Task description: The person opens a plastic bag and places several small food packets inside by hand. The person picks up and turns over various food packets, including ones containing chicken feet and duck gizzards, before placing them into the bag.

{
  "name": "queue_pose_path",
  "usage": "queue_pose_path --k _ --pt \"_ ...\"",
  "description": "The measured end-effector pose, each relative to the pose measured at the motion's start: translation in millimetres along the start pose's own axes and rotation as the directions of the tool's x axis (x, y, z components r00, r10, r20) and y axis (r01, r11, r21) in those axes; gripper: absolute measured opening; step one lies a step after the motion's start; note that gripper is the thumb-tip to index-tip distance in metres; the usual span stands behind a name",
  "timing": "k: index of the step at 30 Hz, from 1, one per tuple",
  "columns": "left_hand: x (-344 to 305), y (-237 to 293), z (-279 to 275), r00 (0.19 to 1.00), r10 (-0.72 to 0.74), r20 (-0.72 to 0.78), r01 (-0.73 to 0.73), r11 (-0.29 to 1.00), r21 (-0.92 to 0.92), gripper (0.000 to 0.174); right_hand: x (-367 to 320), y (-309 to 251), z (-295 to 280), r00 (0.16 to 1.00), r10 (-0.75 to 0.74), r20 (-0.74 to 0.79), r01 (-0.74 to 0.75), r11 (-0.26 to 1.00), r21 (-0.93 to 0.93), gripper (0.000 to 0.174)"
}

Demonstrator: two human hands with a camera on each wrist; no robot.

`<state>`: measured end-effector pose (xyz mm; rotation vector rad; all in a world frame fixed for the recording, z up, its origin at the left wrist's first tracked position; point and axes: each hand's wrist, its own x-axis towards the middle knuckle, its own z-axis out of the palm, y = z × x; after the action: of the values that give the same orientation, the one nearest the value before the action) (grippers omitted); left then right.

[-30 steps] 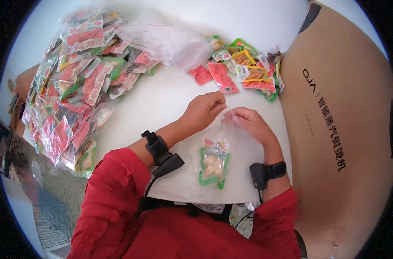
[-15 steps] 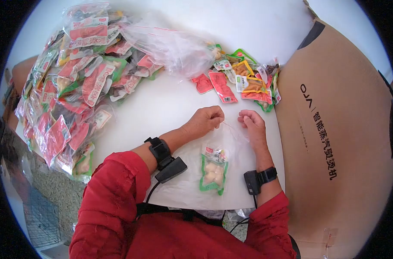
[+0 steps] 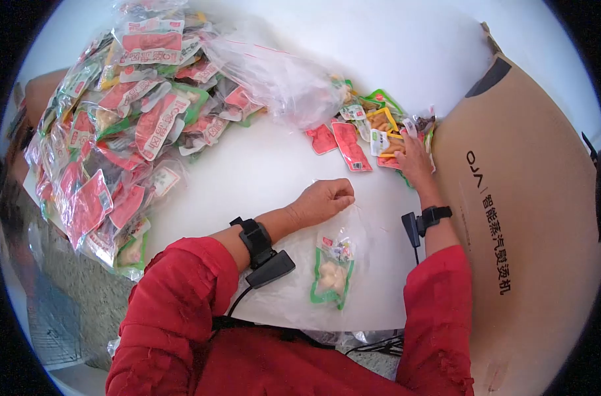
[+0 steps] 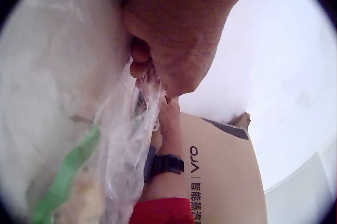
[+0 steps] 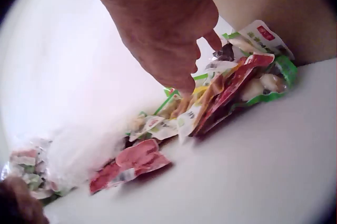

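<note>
My left hand (image 3: 321,199) pinches the rim of a clear plastic bag (image 4: 124,142) in curled fingers. Inside that bag, near the table's front edge, lies a green-edged snack packet (image 3: 331,280) with pale round pieces. My right hand (image 3: 416,162) is over a small pile of packets at the back right, its fingers spread at a yellow-edged packet (image 3: 382,121). In the right wrist view, the thumb and fingers stand apart just over the pile, against a red packet (image 5: 237,84) and its neighbours.
A large clear sack (image 3: 274,79) spills a heap of mixed packets (image 3: 158,125) over the left of the white table (image 3: 247,165). Two red packets lie at the small pile's left, one of them a long red packet (image 3: 350,146). A tall cardboard box (image 3: 511,198) borders the right side.
My right hand has left the bag's rim and moved forward and right to the small pile. My left hand still holds the bag, and the packet stays inside it.
</note>
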<state>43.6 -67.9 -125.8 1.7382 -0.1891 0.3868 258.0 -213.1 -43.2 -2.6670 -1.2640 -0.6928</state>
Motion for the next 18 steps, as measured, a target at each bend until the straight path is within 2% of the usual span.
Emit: queue_pose_path --k 1,5,7,8,10,14,16,17,18 --pt "-0.8 3.1 -1.4 1.0 -0.027 0.008 0.027 0.999 0.034 0.016 6.5 5.6 3.2 0.995 0.006 0.103 0.001 0.998 -0.068 0.055" --pt "-2.2 20.1 -7.0 0.989 -0.145 0.04 0.145 0.989 -0.013 0.014 22.4 16.8 13.5 0.98 -0.02 0.2 0.054 0.985 -0.166 0.063" --pt "-2.3 23.0 -7.1 0.975 -0.217 0.053 0.218 0.976 -0.004 0.014 29.5 15.3 9.8 0.911 0.058 0.409 0.032 0.977 -0.21 0.074" --pt "-1.6 17.9 -5.5 0.974 -0.219 0.05 0.219 0.976 -0.004 0.014 31.3 14.7 7.8 0.91 0.055 0.41 0.035 0.977 -0.209 0.074" --pt "-1.1 7.6 -2.6 1.0 -0.018 -0.017 0.02 0.996 0.083 0.015 32.4 8.9 1.0 0.886 0.097 0.453 0.03 0.964 -0.265 0.08" --pt "-2.0 6.4 -3.4 0.999 0.028 -0.022 -0.025 0.991 0.129 0.015 29.3 17.1 3.5 0.9 -0.013 0.436 0.101 0.978 -0.181 0.075" --pt "-2.8 9.4 -4.4 1.0 0.011 -0.009 -0.01 0.99 0.138 0.015 28.2 30.1 18.4 0.916 -0.243 0.32 0.283 0.956 -0.083 0.06" --pt "-3.0 10.1 -4.8 1.0 0.01 -0.009 -0.008 0.99 0.138 0.015 27.4 32.5 23.0 0.915 -0.243 0.321 0.283 0.956 -0.081 0.06" --pt "-3.0 10.1 -4.9 1.0 0.003 -0.011 -0.001 0.989 0.145 0.015 25.9 29.7 24.1 0.927 -0.224 0.302 0.262 0.961 -0.092 0.049"
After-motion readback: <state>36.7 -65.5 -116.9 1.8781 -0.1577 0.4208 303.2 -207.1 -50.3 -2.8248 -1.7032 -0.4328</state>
